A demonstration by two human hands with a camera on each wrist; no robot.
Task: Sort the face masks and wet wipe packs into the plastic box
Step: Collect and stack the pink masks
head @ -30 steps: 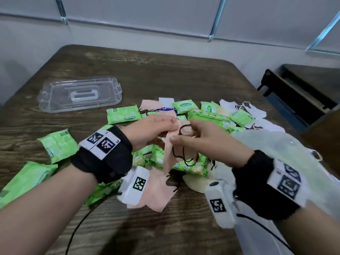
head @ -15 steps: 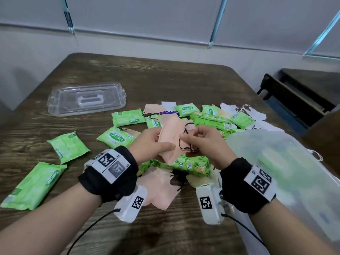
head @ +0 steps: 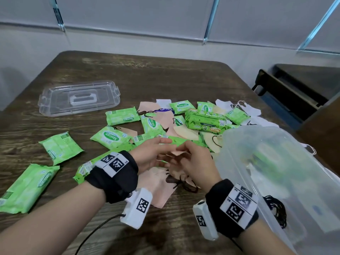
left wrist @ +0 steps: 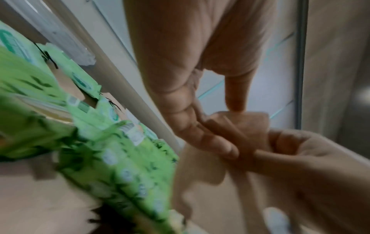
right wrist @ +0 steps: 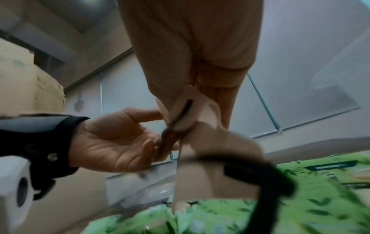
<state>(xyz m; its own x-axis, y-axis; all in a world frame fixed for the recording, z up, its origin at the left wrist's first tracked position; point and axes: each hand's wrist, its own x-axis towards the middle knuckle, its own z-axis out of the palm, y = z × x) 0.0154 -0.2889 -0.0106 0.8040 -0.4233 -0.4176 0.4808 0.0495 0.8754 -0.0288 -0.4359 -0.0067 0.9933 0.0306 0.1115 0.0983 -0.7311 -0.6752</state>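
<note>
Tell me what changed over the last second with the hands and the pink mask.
Both hands brought the pink mask down and toward the person; it now looks folded small between them. The left hand and right hand kept their grip on it throughout; nothing was let go. The wet wipe packs, the clear lid and the plastic box look unmoved on the table.

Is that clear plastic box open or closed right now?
Open. The plastic box has no cover on top; its clear lid lies apart on the table.
</note>
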